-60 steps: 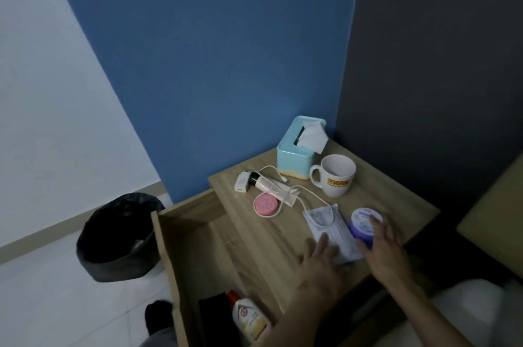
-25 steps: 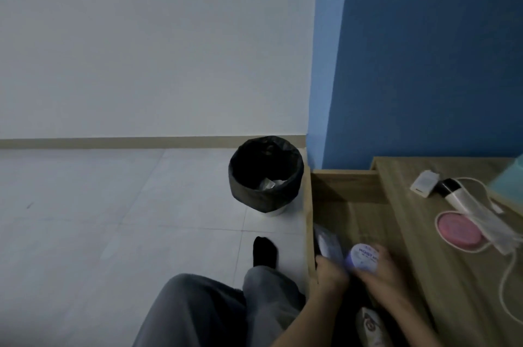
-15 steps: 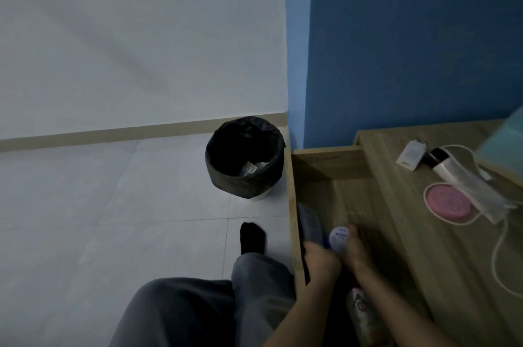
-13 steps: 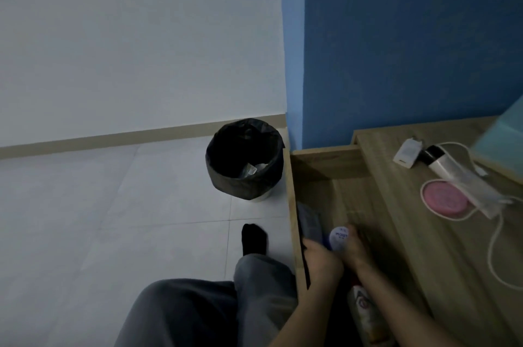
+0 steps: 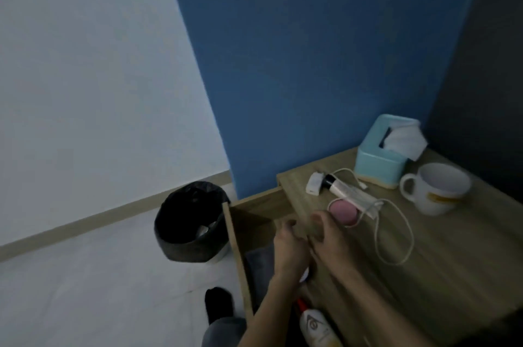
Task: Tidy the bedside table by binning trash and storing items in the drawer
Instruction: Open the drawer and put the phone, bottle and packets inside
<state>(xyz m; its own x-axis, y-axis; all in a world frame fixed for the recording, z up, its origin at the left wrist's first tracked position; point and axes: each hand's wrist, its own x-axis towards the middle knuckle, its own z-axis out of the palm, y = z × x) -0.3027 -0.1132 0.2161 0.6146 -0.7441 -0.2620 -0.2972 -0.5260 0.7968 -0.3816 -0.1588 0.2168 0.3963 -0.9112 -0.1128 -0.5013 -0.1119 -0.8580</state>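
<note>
hovering side by side at the open drawer (image 5: 236,253), left hand (image 5: 288,252) and right hand (image 5: 329,239) are loosely curled and empty.

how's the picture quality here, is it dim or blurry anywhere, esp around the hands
Head view: dim, bluish light with no glare; the left hand and right hand are motion-smeared above the drawer, so their grip is unreadable; the mug is softly blurred; the wide-angle lens tilts the walls; the bin interior is nearly black.
</note>
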